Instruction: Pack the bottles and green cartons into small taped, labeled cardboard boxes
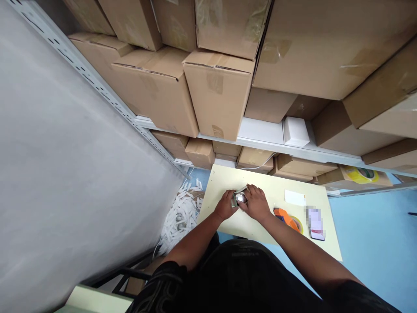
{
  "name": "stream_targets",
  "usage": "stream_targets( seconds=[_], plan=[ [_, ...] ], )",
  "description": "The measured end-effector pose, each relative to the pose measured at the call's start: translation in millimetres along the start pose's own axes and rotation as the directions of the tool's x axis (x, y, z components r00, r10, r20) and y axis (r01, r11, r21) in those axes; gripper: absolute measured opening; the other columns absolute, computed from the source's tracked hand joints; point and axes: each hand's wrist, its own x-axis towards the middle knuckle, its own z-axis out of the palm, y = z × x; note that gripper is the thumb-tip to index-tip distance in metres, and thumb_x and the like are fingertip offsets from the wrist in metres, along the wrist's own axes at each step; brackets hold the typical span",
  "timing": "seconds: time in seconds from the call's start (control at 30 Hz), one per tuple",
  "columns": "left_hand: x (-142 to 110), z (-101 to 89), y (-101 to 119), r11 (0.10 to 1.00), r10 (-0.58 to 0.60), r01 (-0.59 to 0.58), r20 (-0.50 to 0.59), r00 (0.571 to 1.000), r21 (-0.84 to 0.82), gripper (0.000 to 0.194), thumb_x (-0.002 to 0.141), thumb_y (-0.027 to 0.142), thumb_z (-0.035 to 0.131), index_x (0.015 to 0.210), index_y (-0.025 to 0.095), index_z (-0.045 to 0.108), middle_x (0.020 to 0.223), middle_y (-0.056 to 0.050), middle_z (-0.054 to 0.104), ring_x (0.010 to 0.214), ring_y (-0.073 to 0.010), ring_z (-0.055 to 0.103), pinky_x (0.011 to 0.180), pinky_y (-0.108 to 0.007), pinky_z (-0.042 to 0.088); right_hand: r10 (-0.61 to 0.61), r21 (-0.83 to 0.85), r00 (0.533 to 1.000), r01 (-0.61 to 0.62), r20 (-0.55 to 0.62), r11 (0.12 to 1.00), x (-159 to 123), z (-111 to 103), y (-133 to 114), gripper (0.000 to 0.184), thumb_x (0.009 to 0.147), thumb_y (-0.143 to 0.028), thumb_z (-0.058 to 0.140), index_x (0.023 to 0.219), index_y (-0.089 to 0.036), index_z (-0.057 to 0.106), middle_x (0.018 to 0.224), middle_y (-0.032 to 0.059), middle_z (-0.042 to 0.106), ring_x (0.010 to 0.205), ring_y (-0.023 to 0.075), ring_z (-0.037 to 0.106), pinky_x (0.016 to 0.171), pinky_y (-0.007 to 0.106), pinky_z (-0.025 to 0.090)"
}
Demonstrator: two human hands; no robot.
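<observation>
Both of my hands meet over a small shiny packet (240,198) in clear wrapping, lying on a pale yellow table (228,180). My left hand (225,205) grips the packet's left side with curled fingers. My right hand (256,202) covers its right side and top, fingers bent over it. The packet's contents are too small to make out.
An orange tape dispenser (286,218), a white card (295,198) and a phone (316,224) lie on the table to the right. Stacked cardboard boxes (218,91) fill metal shelves behind. White paper strips (182,215) litter the blue floor at left. A grey wall (65,174) stands left.
</observation>
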Motion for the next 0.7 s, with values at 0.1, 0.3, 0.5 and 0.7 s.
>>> stream_targets(
  seconds=[0.1, 0.3, 0.5, 0.7],
  plan=[
    [2, 1.0, -2, 1.0, -0.015, 0.014, -0.011, 1.0, -0.023, 0.075, 0.073, 0.013, 0.076, 0.141, 0.022, 0.048, 0.135, -0.012, 0.057, 0.128, -0.031, 0.059, 0.11, -0.052, 0.052, 0.023, -0.009, 0.999, -0.023, 0.025, 1.0, 4, -1, -2, 0.055, 0.097, -0.049, 0.056, 0.142, -0.017, 0.06, 0.153, 0.0221, 0.054, 0.14, 0.0442, 0.046, 0.114, 0.063, 0.034],
    [2, -1.2, -4, 1.0, -0.018, 0.018, -0.007, 1.0, -0.017, 0.081, 0.071, 0.014, 0.079, 0.144, 0.021, 0.046, 0.141, -0.014, 0.056, 0.132, -0.0322, 0.057, 0.111, -0.052, 0.052, 0.024, 0.044, 0.999, -0.022, -0.045, 0.999, -6, -10, -5, 0.069, 0.095, -0.046, 0.061, 0.156, -0.017, 0.046, 0.161, 0.0205, 0.045, 0.145, 0.0416, 0.043, 0.116, 0.057, 0.038],
    [-3, -6.6, -2, 0.995, -0.082, 0.082, -0.005, 0.997, 0.055, 0.086, 0.072, 0.018, 0.082, 0.15, 0.018, 0.046, 0.148, -0.018, 0.055, 0.14, -0.0378, 0.051, 0.117, -0.059, 0.045, 0.322, 0.286, 0.937, -0.275, -0.133, 0.918, -52, -9, 28, 0.045, 0.097, -0.049, 0.054, 0.128, -0.019, 0.066, 0.125, 0.019, 0.068, 0.115, 0.0356, 0.067, 0.098, 0.053, 0.055],
    [-1, -15.4, -1, 0.998, -0.051, 0.049, 0.051, 0.997, 0.026, 0.091, 0.076, 0.007, 0.072, 0.158, 0.027, 0.039, 0.156, -0.014, 0.051, 0.141, -0.0332, 0.053, 0.117, -0.057, 0.047, 0.39, 0.61, 0.879, -0.473, 0.275, 0.636, -60, 23, 56, 0.044, 0.081, -0.04, 0.07, 0.122, -0.025, 0.068, 0.111, 0.0069, 0.077, 0.088, 0.0252, 0.076, 0.074, 0.04, 0.061]
  ],
)
